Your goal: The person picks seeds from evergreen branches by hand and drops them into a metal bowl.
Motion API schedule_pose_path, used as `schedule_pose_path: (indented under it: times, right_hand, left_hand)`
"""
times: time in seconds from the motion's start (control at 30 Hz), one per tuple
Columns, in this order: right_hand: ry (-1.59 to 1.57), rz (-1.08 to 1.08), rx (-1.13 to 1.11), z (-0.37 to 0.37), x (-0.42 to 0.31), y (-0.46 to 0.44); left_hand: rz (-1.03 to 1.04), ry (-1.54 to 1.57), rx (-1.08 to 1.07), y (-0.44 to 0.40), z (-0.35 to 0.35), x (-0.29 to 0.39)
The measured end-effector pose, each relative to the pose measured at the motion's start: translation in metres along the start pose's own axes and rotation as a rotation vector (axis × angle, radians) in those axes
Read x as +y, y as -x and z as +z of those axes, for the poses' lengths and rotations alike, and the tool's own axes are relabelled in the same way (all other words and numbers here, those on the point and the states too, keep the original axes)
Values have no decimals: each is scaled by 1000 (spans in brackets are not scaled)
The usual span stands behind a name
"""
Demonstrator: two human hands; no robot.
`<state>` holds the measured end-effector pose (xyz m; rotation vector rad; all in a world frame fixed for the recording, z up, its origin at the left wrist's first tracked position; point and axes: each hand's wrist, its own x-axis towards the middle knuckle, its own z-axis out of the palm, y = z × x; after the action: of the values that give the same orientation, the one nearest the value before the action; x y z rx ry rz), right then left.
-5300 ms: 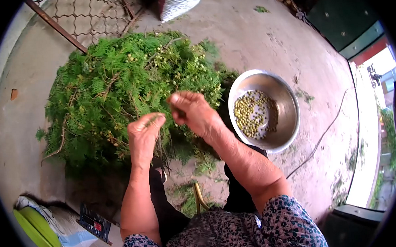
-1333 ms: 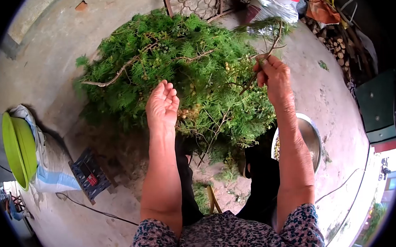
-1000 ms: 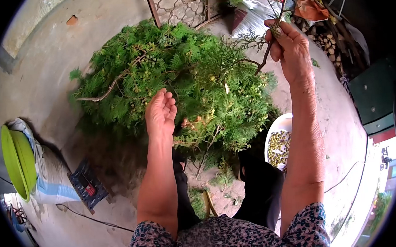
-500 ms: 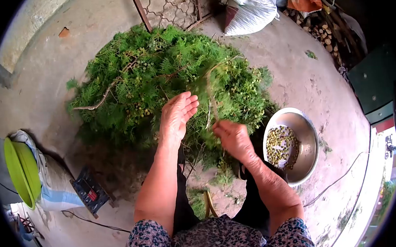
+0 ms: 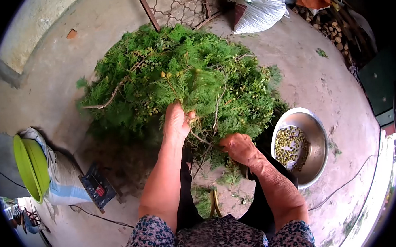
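Note:
A big heap of green conifer branches (image 5: pixel 129 95) lies on the floor in front of me. My left hand (image 5: pixel 178 120) is closed round a leafy branch (image 5: pixel 178 86) that bears a few yellowish cones. The bare stem of this branch runs down to the right, and my right hand (image 5: pixel 240 147) grips its lower end, knuckles up. To the right of that hand stands a metal basin (image 5: pixel 315 148), its bottom partly covered with small green-yellow cones (image 5: pixel 289 146).
Lime-green basins (image 5: pixel 32 170) rest by a white sack (image 5: pixel 60 189) at the left, beside a dark crate (image 5: pixel 98 187). Another white sack (image 5: pixel 257 11) stands at the back, near a metal lattice (image 5: pixel 178 8) and stacked firewood (image 5: pixel 332 29). A cable (image 5: pixel 344 187) crosses the floor at the right.
My right hand has swung down from the upper right with the branch. My left hand, open before, has closed round the branch.

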<state>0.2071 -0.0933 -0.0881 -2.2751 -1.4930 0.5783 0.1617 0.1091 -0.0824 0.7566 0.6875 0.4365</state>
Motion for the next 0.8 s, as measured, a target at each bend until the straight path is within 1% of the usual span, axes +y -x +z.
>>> schedule_pose_path:
  times: [0.07,0.1,0.13,0.2,0.23,0.27,0.33,0.37,0.4,0.47,0.5,0.53,0.6,0.63,0.67,0.7,0.73,0.77,0.8]
  right_hand:
    - [-15,186,95,-12,0,-2]
    - [-141,126,291,-3,13,-5]
    - [-138,136,298,-8,14,-5]
    - [-587,231,512,-19,11,-13]
    - [-846,216,494,-22,10,-15]
    - [-1071,197,524,-26,3,-18]
    - [-1327,224,524,-30,-5,-18]
    - [-1538,215,553,-20,-1,-22]
    - [-1538,216,558,-16,1,-25]
    - [-1971,279,662,-24,-6,-30]
    - [-2002,239,638,-31,-10,-24]
    - [-2002,241,639,-32,-9,-24]
    - [-1873,490,684,-33,-7,-25]
    - [-1826,468,716,-36,-10,-23]
    - [-1825,468,718,-25,3,-21]
    - [-1533,477,703,-6,27,-19]
    - [-1465,438,754,-1,30,-21]
    - [-1393,403,806,4,33,-22]
    - [-1321,370,857,9,36,-23]
  left_hand:
    - [67,-33,-88,5,-1,-1]
    - [52,30,-12,5,1,-8]
    - [31,-31,-94,10,1,-8]
    - [48,50,-399,14,4,-13]
    - [54,-11,-403,23,11,-10]
    - [47,-12,-413,25,13,-14]
    - [34,-1,-501,27,13,-20]
    - [36,-32,-524,26,12,-23]
    - [34,-33,-527,27,13,-26]
    - [-51,-53,-582,33,18,-29]
    - [-55,-73,-590,31,17,-35]
    - [-16,-122,-573,31,16,-41]
    - [-25,-154,-604,28,14,-47]
    - [39,-242,-545,18,3,-57]
    - [97,-333,-480,10,-5,-64]
    - [440,-907,-440,5,-14,-71]
    - [217,-588,-301,-10,-26,-82]
    - [62,-226,-116,-15,-25,-83]
    - [61,-226,-118,-18,-24,-84]
